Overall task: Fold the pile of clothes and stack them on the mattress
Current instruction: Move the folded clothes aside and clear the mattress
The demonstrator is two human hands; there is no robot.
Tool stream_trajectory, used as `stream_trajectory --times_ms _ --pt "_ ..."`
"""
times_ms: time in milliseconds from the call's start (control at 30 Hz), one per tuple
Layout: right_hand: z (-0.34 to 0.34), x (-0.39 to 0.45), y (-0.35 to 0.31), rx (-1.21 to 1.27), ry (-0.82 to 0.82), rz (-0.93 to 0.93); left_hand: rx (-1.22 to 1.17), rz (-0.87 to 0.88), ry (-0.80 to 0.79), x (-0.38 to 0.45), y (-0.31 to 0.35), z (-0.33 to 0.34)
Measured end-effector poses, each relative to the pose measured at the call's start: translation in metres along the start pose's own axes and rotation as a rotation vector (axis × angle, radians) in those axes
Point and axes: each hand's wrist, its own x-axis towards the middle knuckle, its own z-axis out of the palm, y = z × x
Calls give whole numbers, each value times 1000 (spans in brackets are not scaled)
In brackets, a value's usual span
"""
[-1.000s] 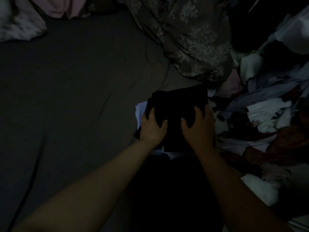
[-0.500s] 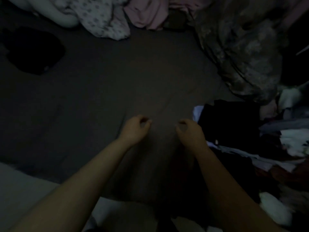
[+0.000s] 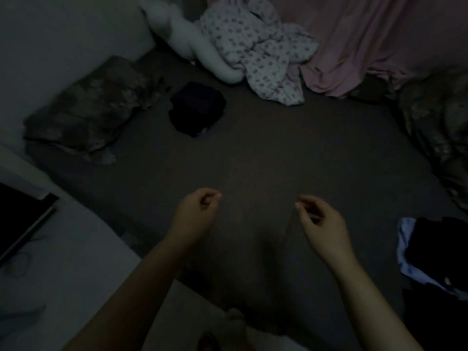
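Note:
My left hand (image 3: pixel 196 215) and my right hand (image 3: pixel 320 222) are raised over the dark grey mattress (image 3: pixel 278 148), a shoulder's width apart. Each pinches a top corner of a dark garment (image 3: pixel 253 262) that hangs between them and is hard to tell from the mattress in the dim light. At the right edge lies a folded stack (image 3: pixel 430 252), black on top of light blue. A second folded dark bundle (image 3: pixel 197 108) lies at the far left of the mattress.
A floral pillow (image 3: pixel 86 110) lies at the left by the wall. A white plush (image 3: pixel 192 41), a spotted blanket (image 3: pixel 263 54) and pink fabric (image 3: pixel 367 41) crowd the far end. A floral duvet (image 3: pixel 440 127) bulges at the right. A dark flat screen (image 3: pixel 20 219) sits lower left.
Both hands lay flat on the black folded garment atop the right stack; they have left it, moved left and now pinch a dark garment. The view has swung left and up.

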Motion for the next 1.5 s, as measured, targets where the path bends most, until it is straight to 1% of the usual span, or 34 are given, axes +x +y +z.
stream_trajectory --times_ms 67,167,300,433,533,667,733,800,900,967,1033,1133,1233,1300,1367,1433,1500 --pt "13 19 -10 -6 -10 26 -12 -16 -15 26 -3 -20" --pt "34 47 -22 21 -29 54 -17 -34 -78 65 -8 -42" --pt "69 90 -52 73 -43 93 -17 -77 -29 124 -9 -65" --pt "109 145 -98 88 -86 116 21 -77 -81 188 -12 -86" --pt "154 198 -129 56 -131 140 165 -35 -116 245 -33 -112" --pt "232 271 -153 -6 -176 206 334 36 -169 335 -77 -148" --pt "277 308 -154 -43 -162 240 432 101 -218 387 -101 -160" --pt "322 350 -157 -52 -127 276 581 169 -269 451 -127 -168" --pt "376 400 -146 -25 -94 386 725 234 -311 530 -172 -173" --pt "402 421 -133 27 -64 488 770 302 -336 570 -188 -168" --pt "425 435 -115 31 -50 542 778 368 -357 604 -192 -156" --pt "446 447 -90 15 -48 622 814 429 -404 638 -183 -127" --pt "455 461 -67 102 -12 690 902 475 -459 663 -169 -91" --pt "460 472 -55 180 24 737 889 448 -546 678 -166 -64" --pt "465 485 -36 280 54 802 876 338 -626 693 -172 -38" --pt "470 497 -19 430 95 847 884 260 -655 704 -187 -17" --pt "471 510 -9 547 115 827 860 240 -644 710 -200 -16"
